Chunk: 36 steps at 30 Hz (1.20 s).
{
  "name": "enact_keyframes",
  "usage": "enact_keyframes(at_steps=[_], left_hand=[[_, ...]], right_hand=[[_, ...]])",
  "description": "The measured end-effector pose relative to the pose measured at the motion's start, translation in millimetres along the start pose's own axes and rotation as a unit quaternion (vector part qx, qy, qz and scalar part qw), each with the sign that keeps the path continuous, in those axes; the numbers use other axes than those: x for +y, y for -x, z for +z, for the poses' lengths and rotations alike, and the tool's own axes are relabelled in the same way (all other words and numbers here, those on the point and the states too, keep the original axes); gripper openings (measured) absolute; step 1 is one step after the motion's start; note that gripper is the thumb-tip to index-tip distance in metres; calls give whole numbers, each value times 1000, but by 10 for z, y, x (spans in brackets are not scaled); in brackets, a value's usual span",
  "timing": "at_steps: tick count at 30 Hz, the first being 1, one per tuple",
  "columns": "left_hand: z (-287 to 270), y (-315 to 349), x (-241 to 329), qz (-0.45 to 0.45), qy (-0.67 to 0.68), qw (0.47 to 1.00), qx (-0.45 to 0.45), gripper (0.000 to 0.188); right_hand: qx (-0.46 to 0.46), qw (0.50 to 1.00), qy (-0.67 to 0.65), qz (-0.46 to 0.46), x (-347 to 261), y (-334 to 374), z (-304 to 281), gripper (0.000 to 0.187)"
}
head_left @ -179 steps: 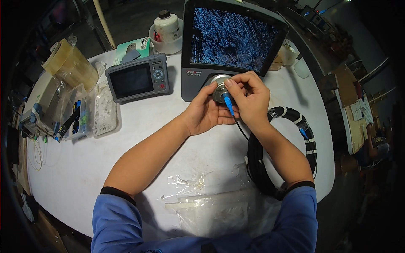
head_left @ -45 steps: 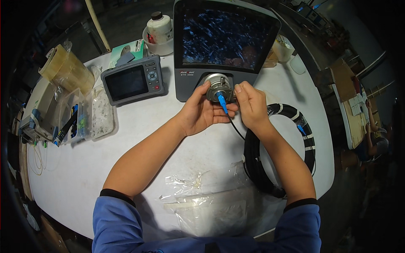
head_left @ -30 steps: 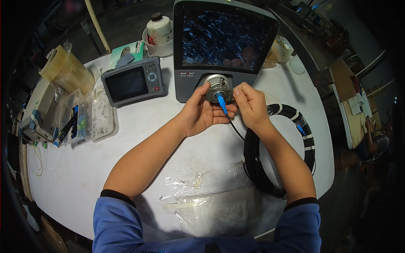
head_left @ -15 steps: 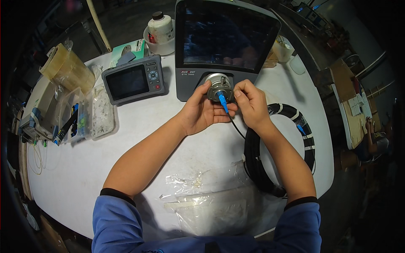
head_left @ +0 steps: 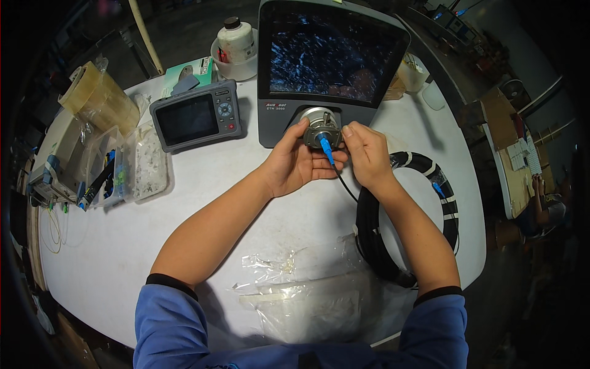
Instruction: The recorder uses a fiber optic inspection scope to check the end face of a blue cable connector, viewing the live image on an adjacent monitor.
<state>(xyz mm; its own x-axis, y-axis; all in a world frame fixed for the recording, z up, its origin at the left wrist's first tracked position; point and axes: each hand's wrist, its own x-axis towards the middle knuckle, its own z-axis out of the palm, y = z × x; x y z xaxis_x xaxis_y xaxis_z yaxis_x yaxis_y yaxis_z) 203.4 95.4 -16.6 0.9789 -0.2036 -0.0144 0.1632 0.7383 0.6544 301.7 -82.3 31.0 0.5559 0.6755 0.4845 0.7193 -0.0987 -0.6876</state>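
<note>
A blue fiber-optic connector [head_left: 326,147] with a thin black cable is plugged into the front of a round metal connector mount [head_left: 319,120]. This mount sticks out from the base of a grey inspection microscope with a large screen [head_left: 326,55]. My left hand [head_left: 291,163] is wrapped round the mount, thumb on its left side and fingers below, behind the connector. At the mount's right edge, my right hand [head_left: 370,154] is closed in a pinch; whatever lies between thumb and forefinger is hidden. Bright speckles on a dark ground fill the screen.
Right of my hands lies a coil of black cable [head_left: 367,237] with another blue connector. Clear plastic bags [head_left: 307,301] lie in front of me. At left stand a handheld tester [head_left: 190,120], plastic boxes [head_left: 147,169] and tape rolls [head_left: 101,101]. A white bottle [head_left: 235,42] sits behind.
The screen has gone from mostly dark to a bright speckled pattern. My right hand has shifted very slightly at the mount's edge; my left hand stays in place.
</note>
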Motion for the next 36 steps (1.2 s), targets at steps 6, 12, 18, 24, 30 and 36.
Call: enact_keyframes(at_steps=[6, 12, 18, 24, 30, 36], left_hand=[[8, -16, -14, 0, -5, 1000, 4, 80], [6, -18, -11, 5, -9, 1000, 2, 81], [6, -15, -10, 2, -7, 1000, 1, 81], [17, -15, -12, 3, -9, 1000, 3, 81], [65, 24, 19, 1, -3, 1000, 19, 80], [95, 273, -29, 83, -237, 948, 195, 56]], right_hand=[[24, 999, -18, -20, 6, 12, 18, 30], [10, 1000, -17, -20, -4, 3, -12, 21], [15, 999, -31, -27, 20, 9, -2, 15], [14, 999, -30, -28, 10, 13, -18, 13], [54, 998, -28, -31, -40, 33, 29, 17], [46, 984, 68, -159, -106, 45, -42, 40]])
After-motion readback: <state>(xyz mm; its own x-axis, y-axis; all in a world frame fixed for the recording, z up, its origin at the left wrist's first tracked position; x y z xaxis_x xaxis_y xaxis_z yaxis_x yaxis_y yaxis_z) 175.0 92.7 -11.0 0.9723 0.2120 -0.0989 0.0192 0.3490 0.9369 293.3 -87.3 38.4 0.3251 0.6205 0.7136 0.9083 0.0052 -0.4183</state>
